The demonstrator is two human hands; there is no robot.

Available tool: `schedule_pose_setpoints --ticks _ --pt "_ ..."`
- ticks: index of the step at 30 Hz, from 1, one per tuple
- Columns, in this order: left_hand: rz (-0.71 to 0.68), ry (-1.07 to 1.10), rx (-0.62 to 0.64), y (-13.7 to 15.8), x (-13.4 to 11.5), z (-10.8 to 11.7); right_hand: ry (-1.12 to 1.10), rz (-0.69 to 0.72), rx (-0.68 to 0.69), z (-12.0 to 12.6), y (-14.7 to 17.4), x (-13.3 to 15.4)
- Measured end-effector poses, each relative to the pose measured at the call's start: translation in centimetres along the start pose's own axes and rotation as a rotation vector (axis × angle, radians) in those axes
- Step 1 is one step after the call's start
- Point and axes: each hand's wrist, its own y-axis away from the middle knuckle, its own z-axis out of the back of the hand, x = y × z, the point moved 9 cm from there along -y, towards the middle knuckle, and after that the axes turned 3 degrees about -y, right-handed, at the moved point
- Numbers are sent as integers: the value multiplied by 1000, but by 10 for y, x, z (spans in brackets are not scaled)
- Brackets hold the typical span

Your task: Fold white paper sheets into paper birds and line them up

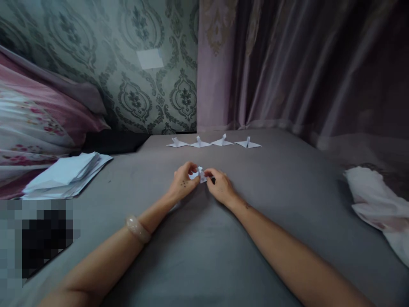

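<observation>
Between my two hands, over the middle of the grey sheet, is a small folded white paper crane [202, 175]. My left hand [185, 179] pinches its left side between thumb and fingers. On the other side, the thumb and fingertips of my right hand [220, 185] close on its right edge. Parts of the crane are hidden behind my fingers. Farther back stand several finished-looking paper cranes in a row, among them one at the left end [177, 143] and one at the right end [248, 143], wings spread flat.
A stack of white paper [68, 172] lies at the left, near a pink floral cloth [41, 123]. Crumpled white fabric [367, 192] is at the right. Behind the grey sheet [255, 256] are a patterned wall and a curtain [220, 85]. A pixelated patch covers the lower left.
</observation>
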Motion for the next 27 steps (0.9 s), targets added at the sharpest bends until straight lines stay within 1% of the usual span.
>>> schedule_pose_setpoints --ticks 3,6,8,14,20,24,27 --pt "-202 -20 -21 2 -17 0 56 23 52 -7 2 1" --pt "-308 -67 12 3 -23 0 109 24 74 -10 2 -1" --pt "-333 -109 13 2 -24 2 117 19 73 -10 2 -2" --pt "-346 -253 -26 4 -22 10 105 39 57 -10 2 -1" --pt "-450 -320 -35 8 -28 10 96 28 70 -10 3 1" --pt "-496 -264 -26 7 -26 9 102 20 79 -11 4 1" --pt "-467 -111 0 3 -20 9 107 26 79 -11 4 2"
